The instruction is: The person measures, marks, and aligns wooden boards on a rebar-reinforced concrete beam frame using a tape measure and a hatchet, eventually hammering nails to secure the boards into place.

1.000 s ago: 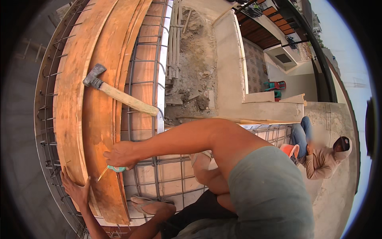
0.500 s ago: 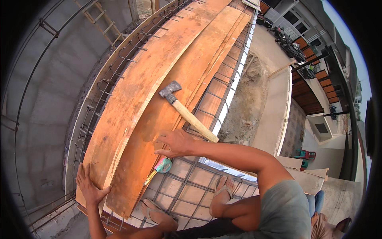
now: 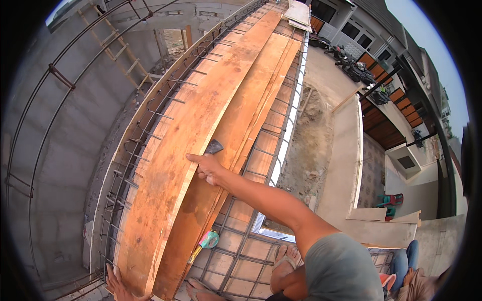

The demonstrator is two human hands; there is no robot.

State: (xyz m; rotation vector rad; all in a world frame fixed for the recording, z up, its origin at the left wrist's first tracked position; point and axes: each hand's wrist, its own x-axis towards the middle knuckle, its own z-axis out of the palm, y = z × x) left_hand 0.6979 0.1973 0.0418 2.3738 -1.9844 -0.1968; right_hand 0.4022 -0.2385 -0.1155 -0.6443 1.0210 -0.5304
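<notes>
My right hand [image 3: 207, 169] grips the right edge of the upper long plywood strip [image 3: 201, 110], thumb on top and fingers curled under the edge. Just beyond it shows the dark head of a hatchet [image 3: 214, 147]; my hand and forearm hide its handle. My left hand [image 3: 120, 287], partly cut off by the lower rim, lies against the strip's near end with its fingers stretched out. A second plywood strip [image 3: 188, 220] lies underneath, offset to the right. Beside it sits a teal and pink tape measure [image 3: 209, 239] with some yellow blade drawn out.
A rebar grid [image 3: 236, 246] covers the boards under my feet, and bent bar ends [image 3: 120, 195] line the left side. A wooden ladder [image 3: 118, 50] leans at the far left. Another person's jeans-clad leg [image 3: 401, 266] shows at the lower right, near sandy ground [image 3: 306, 150] below the edge.
My right hand has moved forward and left from near the tape measure to the upper strip's edge. My left hand sits lower in view. The view has shifted, and my arm now covers the hatchet's handle.
</notes>
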